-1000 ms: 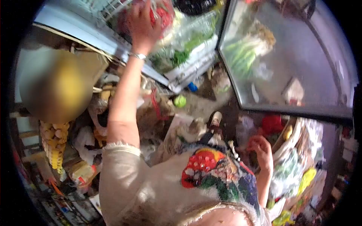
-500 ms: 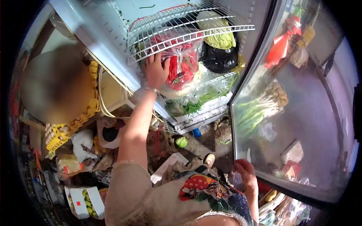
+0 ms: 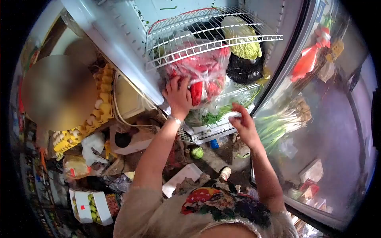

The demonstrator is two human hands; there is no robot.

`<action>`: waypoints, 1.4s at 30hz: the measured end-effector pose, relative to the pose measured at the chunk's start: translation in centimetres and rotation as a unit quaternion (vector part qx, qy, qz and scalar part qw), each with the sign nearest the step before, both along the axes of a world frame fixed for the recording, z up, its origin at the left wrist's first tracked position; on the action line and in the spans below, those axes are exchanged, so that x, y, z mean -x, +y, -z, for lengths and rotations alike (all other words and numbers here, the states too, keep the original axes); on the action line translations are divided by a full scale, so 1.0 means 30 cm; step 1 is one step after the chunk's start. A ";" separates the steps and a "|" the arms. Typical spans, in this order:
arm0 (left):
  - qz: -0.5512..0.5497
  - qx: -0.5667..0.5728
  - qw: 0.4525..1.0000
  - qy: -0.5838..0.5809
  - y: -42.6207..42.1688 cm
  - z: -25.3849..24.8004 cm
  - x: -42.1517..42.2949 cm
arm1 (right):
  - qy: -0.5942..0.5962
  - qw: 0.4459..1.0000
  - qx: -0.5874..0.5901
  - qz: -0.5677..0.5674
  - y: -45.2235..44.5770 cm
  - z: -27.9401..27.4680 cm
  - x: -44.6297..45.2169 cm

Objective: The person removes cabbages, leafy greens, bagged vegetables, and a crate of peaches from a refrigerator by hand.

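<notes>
A clear plastic bag of red peppers (image 3: 208, 85) bulges out at the front of the fridge, below a white wire shelf (image 3: 214, 47). My left hand (image 3: 178, 97) grips its left side, fingers curled over the plastic. To the right and lower, my right hand (image 3: 245, 123) hovers before the fridge opening, fingers apart and nothing in them. Right of the peppers sits a black plastic bag (image 3: 245, 72), with a napa cabbage (image 3: 244, 41) above it. Bagged green leafy vegetables (image 3: 216, 116) lie beneath the peppers, nearest my right hand.
The glass fridge door (image 3: 333, 131) stands open on the right; spring onions (image 3: 287, 121) show through it. On the left are yellow egg trays (image 3: 104, 95) and a white box of green produce (image 3: 83, 208). A green cabbage (image 3: 196, 152) and a white foam tray (image 3: 182, 178) are low down.
The pepper bag has come forward and lower from under the shelf with my left hand. My right hand has risen from my side to the fridge front. The view has shifted slightly.
</notes>
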State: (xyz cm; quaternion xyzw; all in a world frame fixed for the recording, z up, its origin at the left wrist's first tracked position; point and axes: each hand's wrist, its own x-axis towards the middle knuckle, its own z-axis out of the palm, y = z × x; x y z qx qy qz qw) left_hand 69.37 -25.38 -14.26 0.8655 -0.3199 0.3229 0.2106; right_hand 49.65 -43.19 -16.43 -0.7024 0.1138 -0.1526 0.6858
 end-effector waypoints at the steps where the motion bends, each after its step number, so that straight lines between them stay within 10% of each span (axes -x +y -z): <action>1: -0.001 0.006 1.000 -0.015 0.018 0.013 0.027 | -0.034 0.999 0.039 0.004 0.003 -0.032 -0.066; 7: 0.054 -0.016 0.998 0.021 0.067 0.023 0.153 | -0.054 0.956 0.256 0.131 0.193 -0.002 -0.331; 15: 0.190 0.028 0.979 0.067 0.107 0.040 0.185 | -0.051 0.954 0.254 0.154 0.135 0.122 -0.343; 17: 0.194 0.094 0.974 0.072 0.120 0.007 0.226 | -0.010 0.994 0.011 0.104 0.153 0.047 -0.290; 19: 0.218 0.293 0.915 0.174 0.176 0.017 0.229 | 0.057 0.995 0.058 0.064 0.169 -0.051 -0.231; 21: 0.183 0.502 0.732 0.423 0.152 -0.058 0.338 | -0.069 0.995 -0.040 0.058 0.295 -0.230 -0.047; 25: 0.271 0.388 0.456 0.754 0.204 0.111 0.392 | -0.118 0.982 -0.127 0.077 0.373 -0.311 0.127; 35: 0.385 0.040 0.221 0.895 0.106 0.189 1.002 | -0.169 0.899 -0.332 0.230 0.500 -0.085 0.702; 42: 0.451 -0.093 0.133 0.878 0.101 0.118 1.315 | -0.274 0.783 -0.391 0.399 0.612 -0.271 1.210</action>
